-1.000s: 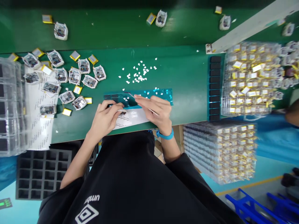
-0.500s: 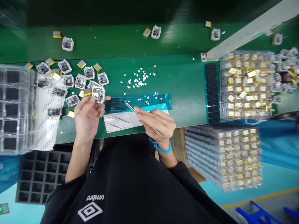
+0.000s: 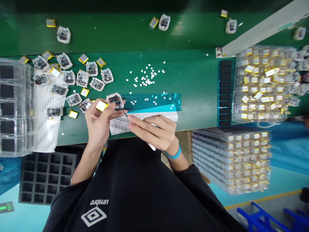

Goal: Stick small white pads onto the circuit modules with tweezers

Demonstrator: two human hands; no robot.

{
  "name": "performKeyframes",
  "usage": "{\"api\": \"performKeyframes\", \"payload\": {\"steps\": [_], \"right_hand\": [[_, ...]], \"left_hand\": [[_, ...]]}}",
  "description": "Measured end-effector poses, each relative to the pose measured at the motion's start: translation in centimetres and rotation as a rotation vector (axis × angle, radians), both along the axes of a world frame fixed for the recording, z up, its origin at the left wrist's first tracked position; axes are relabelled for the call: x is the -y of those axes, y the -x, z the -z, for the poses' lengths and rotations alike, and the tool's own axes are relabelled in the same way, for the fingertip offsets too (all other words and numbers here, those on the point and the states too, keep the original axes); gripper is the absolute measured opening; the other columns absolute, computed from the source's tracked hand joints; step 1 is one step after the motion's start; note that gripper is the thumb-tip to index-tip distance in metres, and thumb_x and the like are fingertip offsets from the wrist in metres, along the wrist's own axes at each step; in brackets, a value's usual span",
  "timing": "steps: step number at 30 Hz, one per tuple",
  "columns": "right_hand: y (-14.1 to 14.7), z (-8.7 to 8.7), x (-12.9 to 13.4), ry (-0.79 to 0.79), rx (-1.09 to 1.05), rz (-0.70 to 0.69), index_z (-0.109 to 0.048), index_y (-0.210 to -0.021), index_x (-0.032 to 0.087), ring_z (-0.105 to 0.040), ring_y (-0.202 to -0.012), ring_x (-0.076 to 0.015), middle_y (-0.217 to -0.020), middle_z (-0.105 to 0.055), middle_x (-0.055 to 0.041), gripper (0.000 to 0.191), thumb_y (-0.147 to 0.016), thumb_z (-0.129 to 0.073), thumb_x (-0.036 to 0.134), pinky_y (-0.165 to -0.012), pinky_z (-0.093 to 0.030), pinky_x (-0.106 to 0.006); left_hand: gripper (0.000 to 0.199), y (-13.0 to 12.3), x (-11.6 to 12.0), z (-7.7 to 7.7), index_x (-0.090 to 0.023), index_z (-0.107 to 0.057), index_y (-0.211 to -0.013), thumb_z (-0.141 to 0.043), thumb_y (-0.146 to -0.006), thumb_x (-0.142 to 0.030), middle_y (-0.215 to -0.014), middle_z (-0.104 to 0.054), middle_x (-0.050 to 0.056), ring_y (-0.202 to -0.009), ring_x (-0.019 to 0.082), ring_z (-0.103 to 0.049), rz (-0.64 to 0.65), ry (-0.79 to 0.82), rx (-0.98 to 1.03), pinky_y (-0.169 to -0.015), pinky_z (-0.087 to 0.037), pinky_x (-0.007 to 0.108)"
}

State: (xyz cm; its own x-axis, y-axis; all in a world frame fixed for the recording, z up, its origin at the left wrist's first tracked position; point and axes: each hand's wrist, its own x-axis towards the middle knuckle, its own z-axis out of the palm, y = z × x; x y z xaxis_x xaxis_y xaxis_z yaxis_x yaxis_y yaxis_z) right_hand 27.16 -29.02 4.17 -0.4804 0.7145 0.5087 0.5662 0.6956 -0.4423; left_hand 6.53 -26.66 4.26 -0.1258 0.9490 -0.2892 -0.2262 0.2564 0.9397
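Observation:
My left hand [image 3: 98,125] grips a small white device housing [image 3: 115,100] with a circuit board inside. Against its fingers lies the yellow-edged battery [image 3: 101,105]. My right hand [image 3: 160,130] is closed around tweezers [image 3: 124,113], whose tip reaches the housing's near edge; whether the tip holds anything is too small to tell. Under and beside the hands are a blue film strip [image 3: 151,102] and a printed white sheet [image 3: 119,126]. Small white tabs [image 3: 147,80] are scattered beyond the film. More open housings [image 3: 82,78] with batteries lie to the left.
Clear trays [image 3: 18,109] stand at the far left and battery-filled trays [image 3: 263,83] at the right, beside a strip of black pads [image 3: 225,93]. A white post [image 3: 256,32] slants over the right side. Below the bench are a stacked pile [image 3: 231,158] and a black compartment tray [image 3: 45,177].
My left hand has moved right with the housing, which is now turned. The tweezers have gone from the blue film's left part to the housing's edge. The view has shifted slightly.

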Motion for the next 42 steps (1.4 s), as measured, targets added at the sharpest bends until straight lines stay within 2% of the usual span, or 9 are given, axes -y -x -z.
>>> {"api": "performKeyframes", "payload": {"steps": [3,8,10,16,22,29,38,42], "right_hand": [[-0.2,-0.1,-0.2,-0.001,0.0,-0.043,-0.085,-0.109,0.043,-0.07,-0.069,-0.0163,-0.124,-0.084,0.0111,0.022,-0.103,-0.073,0.025,-0.054,-0.053,-0.035],[-0.3,-0.6,-0.3,-0.333,0.027,-0.045,-0.084,-0.103,0.036,-0.071,-0.074,-0.0137,-0.124,-0.085,0.0083,0.018,-0.1,-0.078,0.019,-0.057,-0.054,-0.03],[-0.2,-0.7,-0.2,-0.401,0.068,-0.023,-0.083,-0.099,0.032,-0.069,-0.074,-0.0128,-0.121,-0.087,0.007,0.015,-0.101,-0.077,0.019,-0.058,-0.054,-0.028],[0.0,-0.8,-0.1,-0.391,0.061,-0.01,-0.083,-0.103,0.025,-0.066,-0.076,-0.0133,-0.12,-0.088,-0.0002,0.01,-0.099,-0.08,0.016,-0.059,-0.053,-0.028],[-0.2,-1.2,0.1,-0.394,0.096,0.01,-0.082,-0.101,0.03,-0.068,-0.074,-0.0125,-0.121,-0.087,0.0053,0.014,-0.101,-0.077,0.017,-0.06,-0.056,-0.027],[-0.2,-1.5,0.7,-0.383,0.107,0.01,-0.082,-0.102,0.025,-0.067,-0.074,-0.013,-0.12,-0.088,0.0009,0.01,-0.1,-0.078,0.017,-0.06,-0.054,-0.028],[-0.1,-1.9,0.9,-0.371,0.105,0.006,-0.083,-0.104,0.023,-0.065,-0.074,-0.0133,-0.118,-0.088,-0.0005,0.009,-0.102,-0.076,0.018,-0.059,-0.055,-0.029],[0.2,-1.8,1.2,-0.278,0.044,0.019,-0.083,-0.108,0.024,-0.068,-0.079,-0.014,-0.121,-0.087,-0.0023,0.013,-0.102,-0.075,0.016,-0.066,-0.059,-0.029]], "left_hand": [[0.036,0.1,0.1,0.2,-0.022,-0.057,-0.082,-0.089,-0.082,-0.04,-0.088,-0.08,0.003,-0.093,0.03,-0.087,0.026,-0.007,0.001,-0.076,-0.073,0.037],[0.035,0.0,0.4,0.3,-0.021,-0.059,-0.079,-0.091,-0.08,-0.036,-0.076,-0.073,0.0,-0.088,0.03,-0.087,0.007,0.002,0.036,-0.066,-0.071,0.032],[0.035,-0.1,0.4,0.3,-0.021,-0.06,-0.078,-0.092,-0.078,-0.036,-0.076,-0.073,0.0,-0.085,0.029,-0.086,0.005,0.012,0.036,-0.064,-0.071,0.031],[0.034,-0.4,0.5,0.1,-0.02,-0.065,-0.078,-0.094,-0.076,-0.036,-0.081,-0.077,0.002,-0.081,0.027,-0.086,0.0,0.018,0.075,-0.065,-0.072,0.031],[0.038,-0.5,0.7,0.0,-0.021,-0.067,-0.084,-0.098,-0.077,-0.043,-0.082,-0.078,0.0,-0.079,0.024,-0.086,-0.005,0.002,0.053,-0.061,-0.07,0.025],[0.04,-0.9,1.0,-0.4,-0.02,-0.065,-0.083,-0.097,-0.081,-0.044,-0.086,-0.08,0.002,-0.087,0.027,-0.087,0.0,-0.033,0.033,-0.073,-0.074,0.033],[0.036,-1.0,1.3,-1.0,-0.019,-0.067,-0.084,-0.096,-0.081,-0.041,-0.083,-0.078,0.0,-0.084,0.025,-0.086,-0.024,-0.038,0.012,-0.072,-0.074,0.032],[0.034,-1.0,1.5,-0.9,-0.02,-0.07,-0.089,-0.095,-0.084,-0.043,-0.082,-0.078,0.0,-0.086,0.026,-0.086,-0.032,-0.056,-0.038,-0.072,-0.074,0.033]]}}
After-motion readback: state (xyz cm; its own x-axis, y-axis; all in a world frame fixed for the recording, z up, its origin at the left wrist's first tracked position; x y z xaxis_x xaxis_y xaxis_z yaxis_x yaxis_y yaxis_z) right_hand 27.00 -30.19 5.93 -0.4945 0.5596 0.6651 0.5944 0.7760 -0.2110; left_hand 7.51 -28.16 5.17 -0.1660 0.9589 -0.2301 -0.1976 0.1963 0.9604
